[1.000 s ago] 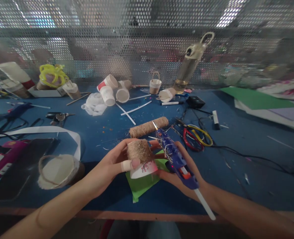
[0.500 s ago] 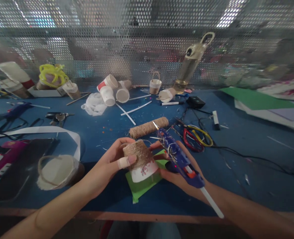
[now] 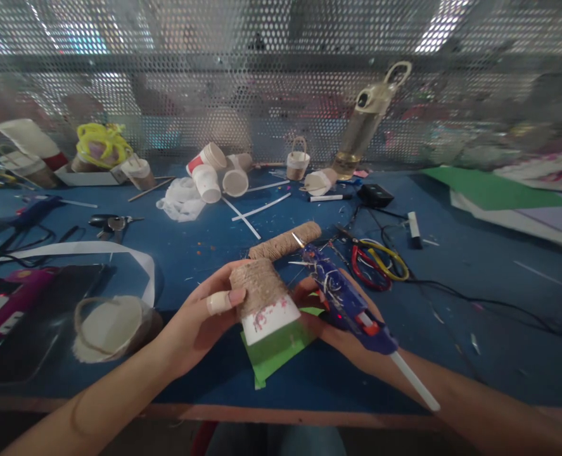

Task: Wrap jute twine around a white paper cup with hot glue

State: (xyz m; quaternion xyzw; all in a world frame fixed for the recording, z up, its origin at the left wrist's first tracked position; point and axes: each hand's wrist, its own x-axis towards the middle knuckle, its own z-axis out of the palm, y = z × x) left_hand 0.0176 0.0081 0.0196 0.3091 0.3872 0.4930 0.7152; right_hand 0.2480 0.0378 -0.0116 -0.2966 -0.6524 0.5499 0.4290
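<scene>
My left hand (image 3: 209, 307) grips a paper cup (image 3: 267, 304) from its left side, thumb on the twine. Brown twine wraps the cup's upper part, while its lower white band with pinkish print stays bare. My right hand (image 3: 325, 316) is closed around a blue glue gun (image 3: 340, 291), its nozzle pointing up and left and a white glue stick (image 3: 416, 383) jutting from its back end. Green paper (image 3: 281, 351) lies on the table beneath the cup. Just beyond the hands rests a roll of twine (image 3: 287, 240).
Red-and-yellow-handled scissors (image 3: 376, 263) and cords lie to the right. A handled cup basket (image 3: 112, 326) stands at left near a white strip (image 3: 133, 253). Behind are paper cups (image 3: 208, 180), a leaning bottle (image 3: 361, 126) and a perforated metal screen (image 3: 261, 82).
The cup has turned in my left hand and shifted slightly left. The fingers of my right hand have come away from the cup, still holding the glue gun.
</scene>
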